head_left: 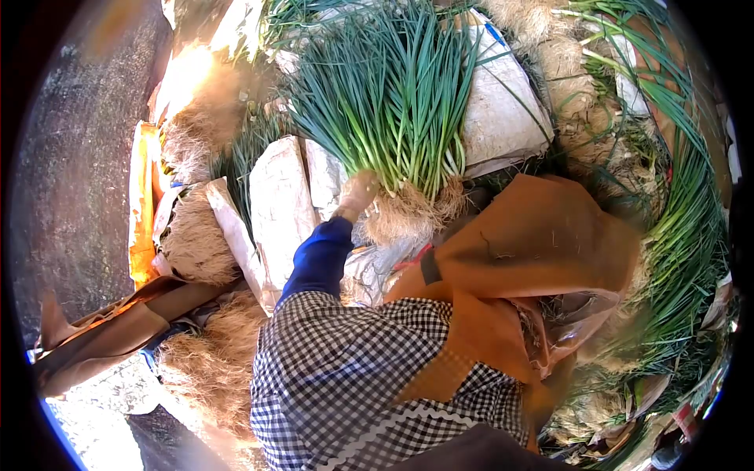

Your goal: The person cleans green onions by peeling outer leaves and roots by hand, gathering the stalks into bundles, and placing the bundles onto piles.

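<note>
My left hand, at the end of a blue sleeve, touches the lower left side of a large spread of green onions. Its fingers are blurred and partly lost against the stalks, so their grip is unclear. The onions lie with long green leaves pointing away from me and pale roots towards me. Beneath and beside them are white sacks. I cannot see my right hand; a brown apron bulges on that side.
More green onions lie in a long heap down the right side. Root bundles stand at the left beside an orange sheet. A folded white sack is left of my arm. Dark ground stretches along the far left.
</note>
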`<action>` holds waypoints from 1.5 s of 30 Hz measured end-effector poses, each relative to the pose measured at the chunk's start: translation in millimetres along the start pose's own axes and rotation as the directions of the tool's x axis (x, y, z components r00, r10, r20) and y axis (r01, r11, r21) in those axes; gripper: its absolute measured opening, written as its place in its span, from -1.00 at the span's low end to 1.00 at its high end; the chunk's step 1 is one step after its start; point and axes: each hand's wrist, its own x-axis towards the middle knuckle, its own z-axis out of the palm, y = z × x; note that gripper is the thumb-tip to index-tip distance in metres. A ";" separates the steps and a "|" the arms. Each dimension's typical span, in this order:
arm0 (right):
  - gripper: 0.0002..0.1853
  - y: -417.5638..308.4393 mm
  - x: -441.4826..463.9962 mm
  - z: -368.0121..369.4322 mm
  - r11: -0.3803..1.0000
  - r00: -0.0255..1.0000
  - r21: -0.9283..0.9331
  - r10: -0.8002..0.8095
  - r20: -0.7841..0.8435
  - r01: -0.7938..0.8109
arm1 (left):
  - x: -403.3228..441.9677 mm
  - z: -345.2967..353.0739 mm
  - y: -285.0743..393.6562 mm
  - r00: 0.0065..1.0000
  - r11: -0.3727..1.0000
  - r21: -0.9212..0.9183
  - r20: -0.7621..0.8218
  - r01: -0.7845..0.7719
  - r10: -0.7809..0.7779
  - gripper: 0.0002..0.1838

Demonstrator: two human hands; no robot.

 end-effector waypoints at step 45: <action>-0.05 -24.1 18.5 600.9 -0.424 -0.029 0.470 0.718 0.695 0.774 | -22.3 1.2 6.7 0.936 0.938 -0.006 0.072 0.346 -0.345 -0.52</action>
